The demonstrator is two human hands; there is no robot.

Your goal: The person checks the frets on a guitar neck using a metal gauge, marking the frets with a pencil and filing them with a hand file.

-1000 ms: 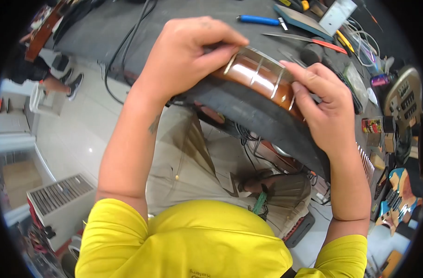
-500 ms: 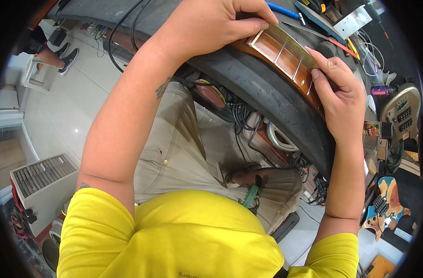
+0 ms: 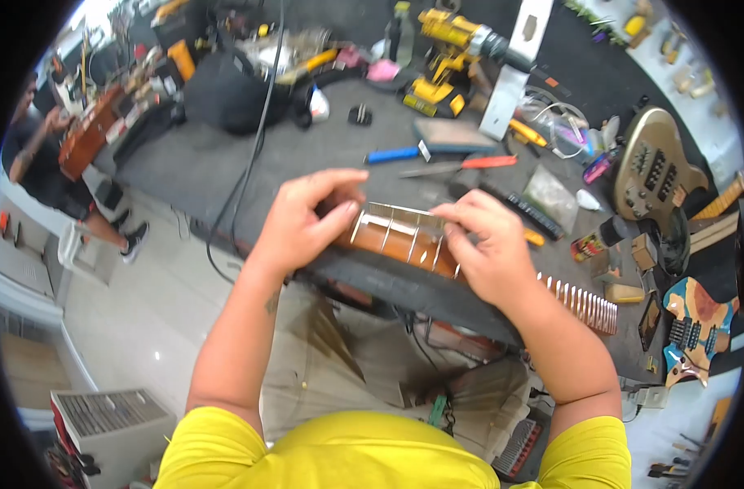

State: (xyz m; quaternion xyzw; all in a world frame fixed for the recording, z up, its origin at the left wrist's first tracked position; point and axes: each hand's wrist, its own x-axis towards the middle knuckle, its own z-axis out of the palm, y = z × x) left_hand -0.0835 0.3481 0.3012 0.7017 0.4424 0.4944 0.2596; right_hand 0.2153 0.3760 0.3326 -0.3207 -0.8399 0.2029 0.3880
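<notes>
A brown guitar neck [image 3: 395,244] with bright metal frets lies along the near edge of the dark bench. Over its fretboard stands a thin, see-through-looking strip, apparently a ruler [image 3: 398,213], seen blurred between my hands. My left hand [image 3: 306,224] has thumb and curled fingers at the strip's left end, the index finger stretched out above. At the other end, thumb and fingertips of my right hand [image 3: 487,244] pinch it. Beyond my right forearm the fretted neck [image 3: 584,306] continues. My right hand hides part of the fretboard.
A yellow drill [image 3: 449,65], a blue pen-like tool [image 3: 392,154] and a red-handled tool [image 3: 487,161] lie beyond the neck. Guitar bodies [image 3: 661,167] are at the right. A black cable [image 3: 253,147] crosses the bench. Another person [image 3: 50,163] is at the far left.
The view has tilted up, showing more of the bench, and my hands appear lower in it. My left index finger has straightened away from the thumb; my right hand keeps its pinch.
</notes>
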